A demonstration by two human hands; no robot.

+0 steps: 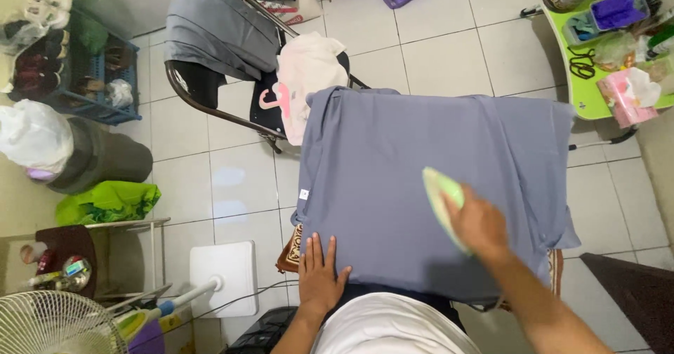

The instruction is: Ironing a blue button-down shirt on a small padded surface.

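Observation:
A grey-blue shirt (393, 164) lies spread flat over an ironing board in front of me. My right hand (481, 224) grips a pale green and white iron (441, 198) that rests on the right half of the shirt. My left hand (319, 273) lies flat, fingers apart, pressing the shirt's near left edge down. The board itself is almost wholly hidden under the cloth.
A folding chair (210, 108) behind the board carries a grey garment (217, 28) and a pale pink one (305, 73). A green table (586, 94) with clutter stands far right. A fan (49, 322), a dark bin (98, 161) and a shoe rack (84, 66) line the left.

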